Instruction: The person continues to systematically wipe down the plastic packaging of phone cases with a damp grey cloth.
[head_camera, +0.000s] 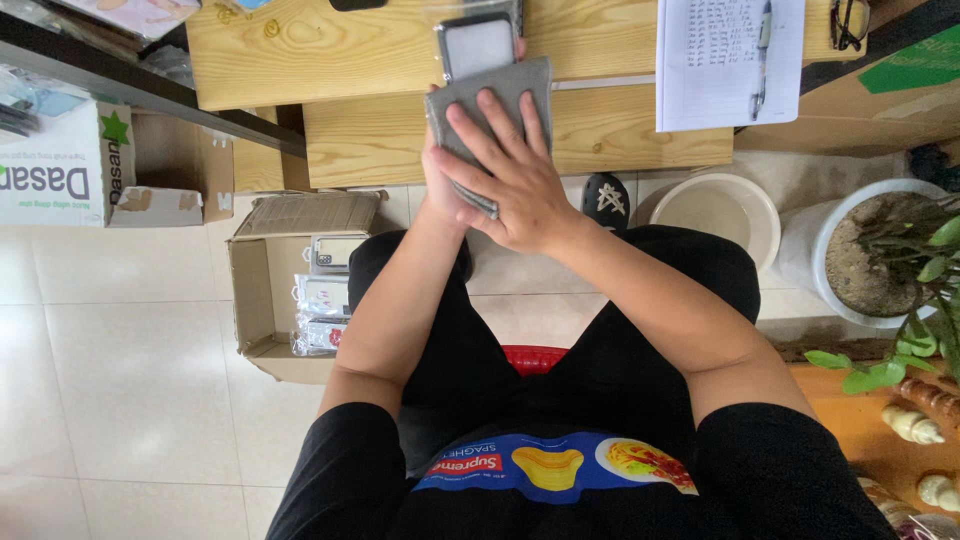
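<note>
My left hand (432, 170) holds a smartphone (474, 43) upright from below, mostly hidden behind the cloth and my other hand. My right hand (512, 170) lies flat on a grey cloth (490, 100) and presses it against the lower part of the phone. The phone's pale upper part sticks out above the cloth. Both hands are raised in front of a light wooden desk (400, 130), above my lap.
An open cardboard box (262, 290) with packaged items stands on the tiled floor at left. On the desk lie a lined paper sheet (725, 70) with a pen and glasses (850, 22). A basin (720, 212) and a potted plant (880, 250) stand at right.
</note>
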